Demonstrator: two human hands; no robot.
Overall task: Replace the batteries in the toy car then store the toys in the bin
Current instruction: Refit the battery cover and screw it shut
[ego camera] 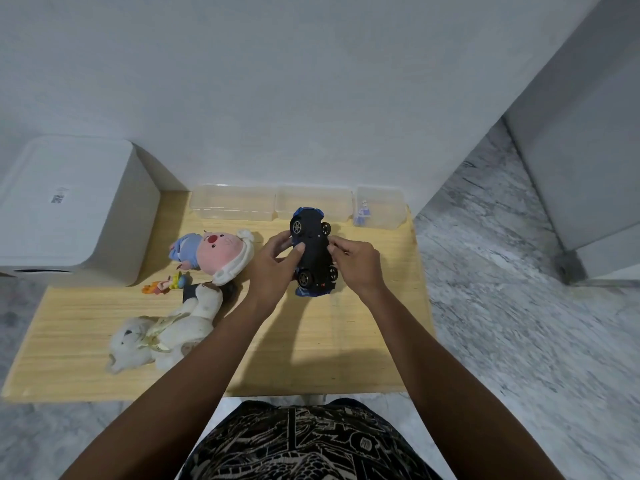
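Above a pale wooden worktop (311, 341), seen from the head camera, a person holds a blue toy car (313, 252) upside down, its black underside and four wheels facing up, clear of the surface. The left hand (273, 268) has its grip closed on the car's left flank, thumb pressed onto the underside. The right hand (356, 265) has its grip closed on the opposite flank, fingertips at the chassis edge. Beyond the car, three clear plastic containers (235, 202) line the worktop's far edge against the wall; the right-most one holds a small blue figurine (363, 213). Left of the car lies a pink plush doll (221, 252) in a white hood and blue outfit. Nearer the person than that doll, a white plush bear (162, 334) lies on its side, and a small orange toy figure (162, 284) lies between the two plush toys. A white lidded bin (72, 209) stands at the worktop's far-left corner.
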